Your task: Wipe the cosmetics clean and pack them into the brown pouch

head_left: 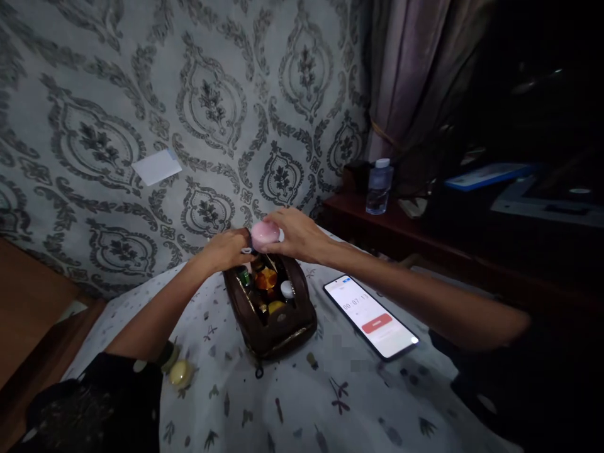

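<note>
An unzipped dark brown toiletry bag (278,336) lies on the patterned bedsheet. Small items fill it: an orange container (265,279), a white-capped item (287,289), something yellow (277,307) and a green piece (244,275). My right hand (297,234) grips a pink round jar (265,236) just above the bag's far end. At the far left rim, my left hand (226,250) has its fingers curled over the bag's edge, close beside the jar. Its fingertips are partly hidden.
Right of the bag lies a lit phone (372,318) with a timer. A yellow round jar (180,374) rests near my left sleeve. A water bottle (379,187) stands on a dark red ledge (346,206). The patterned wall (212,100) rises behind, with a white card (157,167) on it.
</note>
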A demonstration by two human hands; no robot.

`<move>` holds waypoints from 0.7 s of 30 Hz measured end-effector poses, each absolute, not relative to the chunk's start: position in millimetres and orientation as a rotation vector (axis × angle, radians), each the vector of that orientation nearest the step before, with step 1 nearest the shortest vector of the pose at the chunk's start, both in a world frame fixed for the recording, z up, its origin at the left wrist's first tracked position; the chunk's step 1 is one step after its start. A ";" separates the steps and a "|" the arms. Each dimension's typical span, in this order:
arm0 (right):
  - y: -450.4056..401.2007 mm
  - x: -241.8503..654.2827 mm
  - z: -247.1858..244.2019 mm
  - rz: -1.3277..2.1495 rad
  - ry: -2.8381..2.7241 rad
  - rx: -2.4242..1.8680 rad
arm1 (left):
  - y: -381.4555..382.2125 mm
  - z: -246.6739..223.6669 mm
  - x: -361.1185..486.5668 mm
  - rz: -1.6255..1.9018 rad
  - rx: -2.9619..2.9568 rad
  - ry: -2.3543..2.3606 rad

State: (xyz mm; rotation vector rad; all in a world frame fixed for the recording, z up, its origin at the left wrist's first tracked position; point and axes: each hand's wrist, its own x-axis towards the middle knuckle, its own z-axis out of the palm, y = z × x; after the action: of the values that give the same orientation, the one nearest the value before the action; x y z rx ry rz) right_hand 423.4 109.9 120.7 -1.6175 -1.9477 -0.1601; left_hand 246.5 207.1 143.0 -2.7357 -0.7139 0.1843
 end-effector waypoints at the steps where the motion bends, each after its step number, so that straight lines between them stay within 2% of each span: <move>1: 113.0 421.9 121.8 -0.188 -1.985 -1.623 | 208.2 143.3 242.6 0.173 -2.752 -0.672; 11: 133.1 399.5 123.9 -0.109 -2.307 -1.821 | 207.6 146.7 229.1 0.094 -2.839 -0.595; 21: 141.7 386.2 124.1 -0.176 -2.428 -1.882 | 219.4 144.7 229.6 0.110 -2.933 -0.620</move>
State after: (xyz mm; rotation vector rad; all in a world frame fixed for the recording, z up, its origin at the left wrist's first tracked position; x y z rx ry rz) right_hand 386.2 141.7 124.1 -1.8823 -2.4282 -0.1755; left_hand 229.6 219.4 144.7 -2.9331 -0.6196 0.1097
